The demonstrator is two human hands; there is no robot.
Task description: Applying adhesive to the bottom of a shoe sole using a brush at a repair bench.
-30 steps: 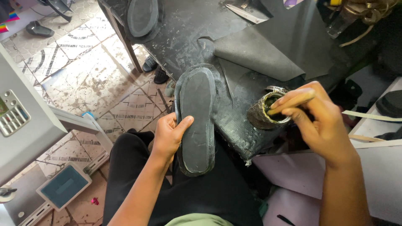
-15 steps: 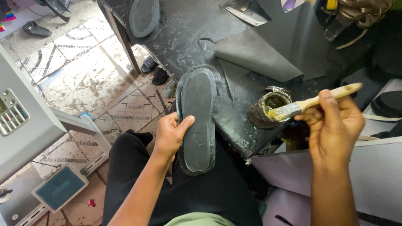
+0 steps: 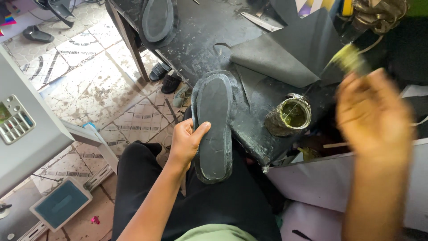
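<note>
Head view: left hand (image 3: 185, 143) clasped on shoe sole (image 3: 214, 127); right hand (image 3: 372, 118) blurred, grip unclear.

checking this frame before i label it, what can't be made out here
Head view only:
- Right hand: smeared by motion, grip unreadable.
- Brush: a yellowish blur, bristles unclear.
- Tin contents: too small and dark.
- Sole underside: faces away, left hand covers one edge.
</note>
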